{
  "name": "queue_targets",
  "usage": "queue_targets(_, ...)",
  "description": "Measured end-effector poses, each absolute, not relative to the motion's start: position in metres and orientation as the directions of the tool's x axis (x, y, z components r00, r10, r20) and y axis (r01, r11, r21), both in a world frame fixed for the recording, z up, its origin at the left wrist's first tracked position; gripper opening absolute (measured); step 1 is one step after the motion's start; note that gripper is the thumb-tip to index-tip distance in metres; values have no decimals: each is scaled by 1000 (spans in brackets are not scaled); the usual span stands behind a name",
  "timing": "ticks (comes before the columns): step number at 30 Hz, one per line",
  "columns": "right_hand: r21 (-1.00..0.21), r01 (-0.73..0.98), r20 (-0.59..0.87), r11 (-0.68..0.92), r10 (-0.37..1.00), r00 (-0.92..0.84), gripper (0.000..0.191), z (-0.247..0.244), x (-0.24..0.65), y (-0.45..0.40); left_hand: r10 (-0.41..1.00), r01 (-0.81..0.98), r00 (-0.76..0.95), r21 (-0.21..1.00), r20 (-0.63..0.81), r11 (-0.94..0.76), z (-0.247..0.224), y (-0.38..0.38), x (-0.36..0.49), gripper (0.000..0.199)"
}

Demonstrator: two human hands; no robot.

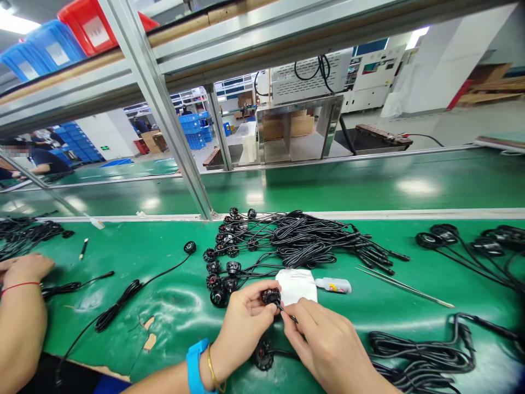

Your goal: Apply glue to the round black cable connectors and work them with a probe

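My left hand (246,323) grips a small round black motor (270,296) between thumb and fingers. My right hand (328,345) pinches the thin black cable (287,311) where it leaves the motor, and its fingertips touch my left hand. Just beyond them lie a folded white cloth (296,285) and a small white glue bottle (333,285). Several similar motors (223,262) sit in a cluster left of the cloth, their cables bundled in a black tangle (307,241). Another motor (262,355) lies partly hidden below my hands.
Long metal tweezers (404,285) lie right of the bottle. Coiled cables (422,350) lie at lower right. A co-worker's hand (24,271) rests at left on the green bench mat (172,312). A metal upright (164,120) and a shelf with bins stand beyond.
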State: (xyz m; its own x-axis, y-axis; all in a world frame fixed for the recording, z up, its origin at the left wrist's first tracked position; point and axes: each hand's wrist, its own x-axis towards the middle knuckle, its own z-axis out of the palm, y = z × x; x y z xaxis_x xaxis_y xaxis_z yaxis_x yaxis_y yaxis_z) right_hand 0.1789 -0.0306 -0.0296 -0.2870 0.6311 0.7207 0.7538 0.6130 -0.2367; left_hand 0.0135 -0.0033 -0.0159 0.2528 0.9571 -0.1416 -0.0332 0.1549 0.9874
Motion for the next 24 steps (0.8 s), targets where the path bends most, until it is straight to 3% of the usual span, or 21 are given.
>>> queue_targets(5, -217, 783, 733, 583, 627, -264, 23, -29, 179, -33, 936, -89, 333, 985, -110, 148, -15, -10, 12, 49)
queue_targets(11, -213, 815, 713, 539, 656, -248, 25, -25, 181, -35, 927, -150, 360, 974, -105, 168, -15, -9, 11, 46)
queue_targets(19, -383, 733, 635, 562, 737, -233, 20, -22, 185, -30, 940, -41, 332, 994, -80, 99, -14, -7, 8, 37)
queue_targets(24, -382, 726, 632, 572, 735, -247, 21, -28, 184, -29, 942, 14, 330, 999, -54, 52, -15, -8, 6, 35)
